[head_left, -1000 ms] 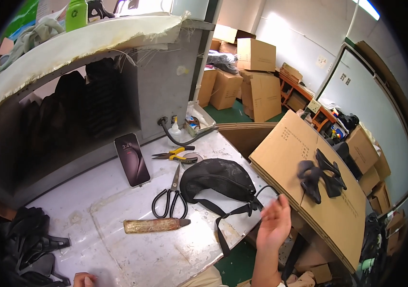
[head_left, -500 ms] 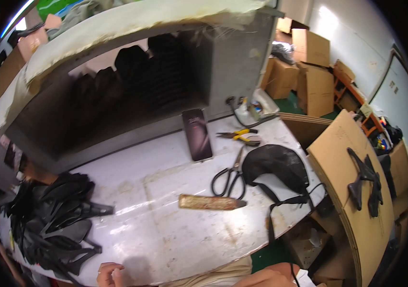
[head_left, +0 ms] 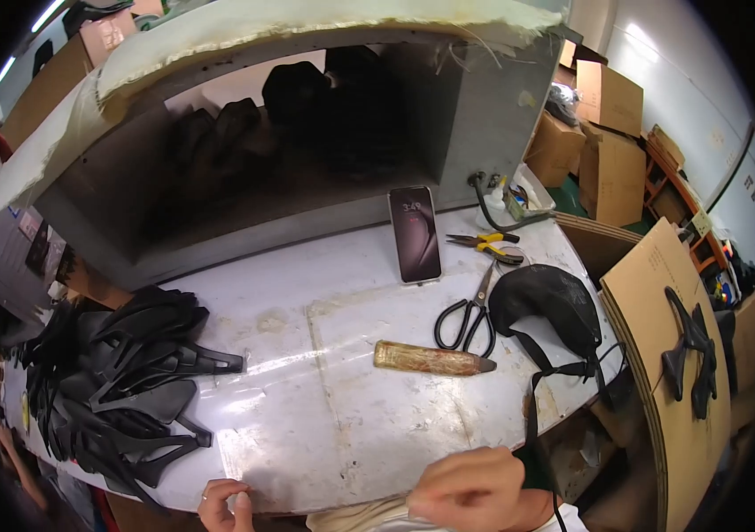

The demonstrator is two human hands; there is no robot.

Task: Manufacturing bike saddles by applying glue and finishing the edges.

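My left hand is at the table's near edge, fingers loosely curled and apart from the thumb, with nothing visible between them. It is nearest to a heap of black strappy cut-out pieces, which look like shoe uppers. My right hand hovers over the near edge, closed and slightly blurred; its fingertips are hidden. Beyond it lies a brown, worn, wrapped bar with a dark tip. Black-handled scissors lie just past the bar. Right of them rests a black curved fabric piece with straps hanging over the edge.
A phone leans near the grey shelf box, whose dark inside holds black items. Yellow-handled pliers lie beside the phone. Behind them stands a small white tray. At right, a cardboard sheet carries black pieces; boxes are stacked behind.
The view has shifted, so the table things appear further right. My right hand has come up over the near edge and shows more fully. My left hand keeps nearly the same place and pose.
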